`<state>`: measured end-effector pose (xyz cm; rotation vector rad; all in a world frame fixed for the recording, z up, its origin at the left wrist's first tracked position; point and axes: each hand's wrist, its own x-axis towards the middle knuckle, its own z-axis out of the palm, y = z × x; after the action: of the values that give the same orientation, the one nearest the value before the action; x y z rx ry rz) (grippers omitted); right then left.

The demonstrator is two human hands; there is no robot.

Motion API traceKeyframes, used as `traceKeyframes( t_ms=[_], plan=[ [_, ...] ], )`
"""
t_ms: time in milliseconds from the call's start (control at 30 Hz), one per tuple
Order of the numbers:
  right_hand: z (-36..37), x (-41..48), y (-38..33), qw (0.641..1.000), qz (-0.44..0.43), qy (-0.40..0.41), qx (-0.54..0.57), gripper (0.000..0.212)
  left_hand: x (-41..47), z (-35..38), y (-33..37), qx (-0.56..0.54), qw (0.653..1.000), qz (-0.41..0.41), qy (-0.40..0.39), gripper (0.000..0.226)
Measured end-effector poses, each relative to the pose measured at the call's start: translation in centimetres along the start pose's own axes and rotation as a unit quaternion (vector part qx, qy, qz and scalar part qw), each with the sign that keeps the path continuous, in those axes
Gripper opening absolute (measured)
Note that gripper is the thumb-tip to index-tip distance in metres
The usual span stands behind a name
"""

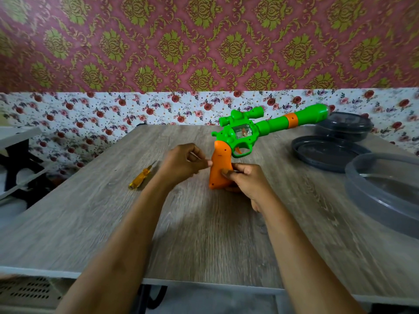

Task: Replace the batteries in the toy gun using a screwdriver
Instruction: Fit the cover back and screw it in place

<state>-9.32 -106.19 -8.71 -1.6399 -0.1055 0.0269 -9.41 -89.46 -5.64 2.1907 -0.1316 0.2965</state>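
- Table (90, 223): wood-grain top.
- Toy gun (260, 130): held handle-down over mid-table, barrel pointing right.
- Right hand (247, 182): fingers wrapped round the handle's lower part.
- Left hand (183, 164): fingers curled, tips at the handle's edge; hold cannot be told.
- Screwdriver (141, 176): lying on the table, left of both hands.

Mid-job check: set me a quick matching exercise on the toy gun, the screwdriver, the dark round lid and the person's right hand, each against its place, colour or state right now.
Column one:
1. toy gun
2. screwdriver
3. dark round lid
4. right hand

Column two:
A. lies on the table, left of the toy gun
B. wrapped round the orange grip
C. green body, orange grip
D. flat on the table, at the right

Pairs: 1-C; 2-A; 3-D; 4-B
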Motion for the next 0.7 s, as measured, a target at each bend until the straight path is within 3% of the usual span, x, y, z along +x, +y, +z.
traceKeyframes(
  t_ms=[67,133,233,333,533,633,700],
  plan=[
    [0.0,0.0,0.0,1.0,0.0,-0.015,0.01,0.017,0.2,-1.6,-0.7,0.126,0.991,-0.004,0.053,0.022],
    [0.1,-0.2,0.1,0.999,-0.001,-0.037,0.018,0.014,0.0,-3.4,-1.3,0.275,0.955,-0.043,0.106,0.024],
    [0.3,-0.1,0.2,0.999,-0.009,-0.051,0.002,0.018,-0.5,-5.7,-2.6,0.371,0.913,-0.146,0.083,0.032],
    [0.4,0.1,0.2,0.998,-0.013,-0.053,-0.014,0.028,-0.1,-6.9,-4.4,0.404,0.89,-0.209,0.02,0.035],
    [0.3,0.4,0.5,0.998,-0.012,-0.053,-0.022,0.035,0.5,-7.3,-6.1,0.404,0.881,-0.244,-0.013,0.033],
    [0.2,0.3,0.5,0.998,-0.01,-0.059,-0.027,0.036,0.3,-6.8,-6.1,0.387,0.888,-0.249,-0.008,0.026],
    [0.3,0.2,0.4,0.998,-0.008,-0.062,-0.024,0.036,0.2,-6.5,-5.4,0.357,0.904,-0.232,0.045,0.028]
  ],
)
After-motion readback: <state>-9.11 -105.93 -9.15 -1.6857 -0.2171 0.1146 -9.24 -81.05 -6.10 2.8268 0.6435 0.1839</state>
